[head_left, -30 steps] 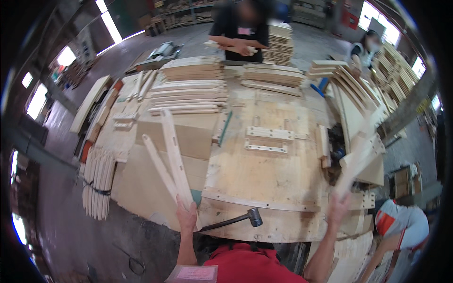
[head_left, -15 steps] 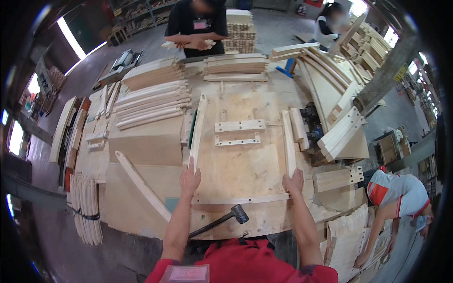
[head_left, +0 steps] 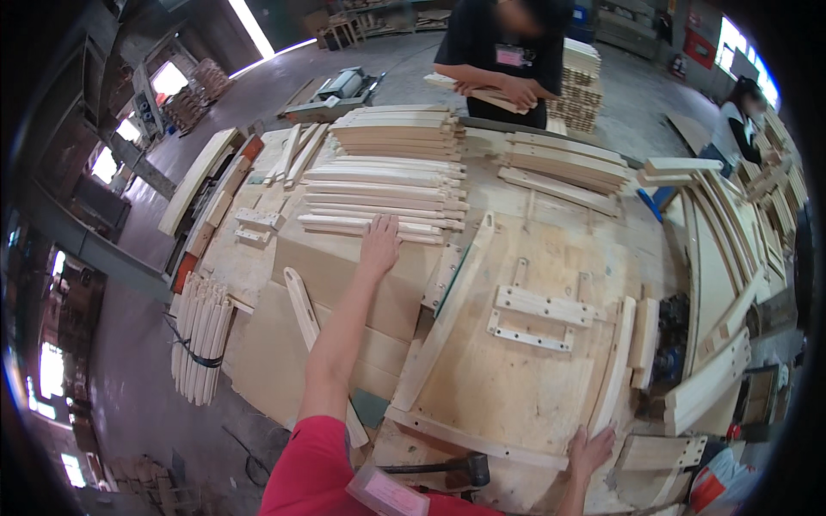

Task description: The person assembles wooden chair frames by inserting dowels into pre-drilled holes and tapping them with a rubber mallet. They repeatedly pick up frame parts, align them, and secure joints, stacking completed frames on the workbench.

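- 2 hands work apart: the left hand (head_left: 379, 245) has its fingers on the front slat (head_left: 331, 225); whether they grip it, the view cannot tell.
- Tugging that slat could dislodge the slat stack (head_left: 383, 185) just beyond those fingers.
- The right hand (head_left: 591, 449) grasps the curved rail (head_left: 618, 365) by its near end; an uneven push could swing its far end into the drilled block (head_left: 544, 307), ahead-left of those fingers.
- A careless sweep could knock the mallet (head_left: 477, 469), left of the right fingers.
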The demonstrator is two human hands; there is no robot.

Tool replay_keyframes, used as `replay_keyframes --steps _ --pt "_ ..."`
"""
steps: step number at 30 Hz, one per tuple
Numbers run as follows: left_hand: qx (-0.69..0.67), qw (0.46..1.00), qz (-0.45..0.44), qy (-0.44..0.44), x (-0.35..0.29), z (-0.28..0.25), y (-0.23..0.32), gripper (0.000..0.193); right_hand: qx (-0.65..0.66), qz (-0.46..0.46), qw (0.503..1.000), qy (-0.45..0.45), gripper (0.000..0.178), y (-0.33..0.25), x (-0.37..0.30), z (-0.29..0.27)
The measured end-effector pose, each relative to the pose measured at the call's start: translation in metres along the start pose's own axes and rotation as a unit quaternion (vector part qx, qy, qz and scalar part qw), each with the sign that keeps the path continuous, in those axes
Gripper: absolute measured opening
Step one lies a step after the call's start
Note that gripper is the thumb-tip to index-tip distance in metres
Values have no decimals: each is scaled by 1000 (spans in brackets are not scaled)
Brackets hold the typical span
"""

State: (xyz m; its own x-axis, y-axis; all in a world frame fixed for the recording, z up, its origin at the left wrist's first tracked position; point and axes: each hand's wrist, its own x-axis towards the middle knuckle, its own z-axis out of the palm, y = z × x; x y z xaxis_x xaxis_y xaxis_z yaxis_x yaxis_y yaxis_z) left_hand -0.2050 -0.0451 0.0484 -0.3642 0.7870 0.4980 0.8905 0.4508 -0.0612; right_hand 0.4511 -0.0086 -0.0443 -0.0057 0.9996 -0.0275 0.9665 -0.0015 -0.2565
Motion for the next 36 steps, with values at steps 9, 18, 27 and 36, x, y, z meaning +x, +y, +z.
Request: replay_keyframes --steps 9,18,27,36 --pt "-97 984 129 -77 16 19 2 26 70 -114 986 97 74 -27 47 -27" --pt "-526 807 118 -242 -97 -46 313 29 102 -480 826 -278 62 -308 107 -60" --pt "-212 973 -31 -82 -182 -50 252 52 52 -496 839 -219 51 -256 137 23" --pt "-204 942 -158 -214 -202 -26 201 73 142 -502 848 -93 40 -252 130 59"
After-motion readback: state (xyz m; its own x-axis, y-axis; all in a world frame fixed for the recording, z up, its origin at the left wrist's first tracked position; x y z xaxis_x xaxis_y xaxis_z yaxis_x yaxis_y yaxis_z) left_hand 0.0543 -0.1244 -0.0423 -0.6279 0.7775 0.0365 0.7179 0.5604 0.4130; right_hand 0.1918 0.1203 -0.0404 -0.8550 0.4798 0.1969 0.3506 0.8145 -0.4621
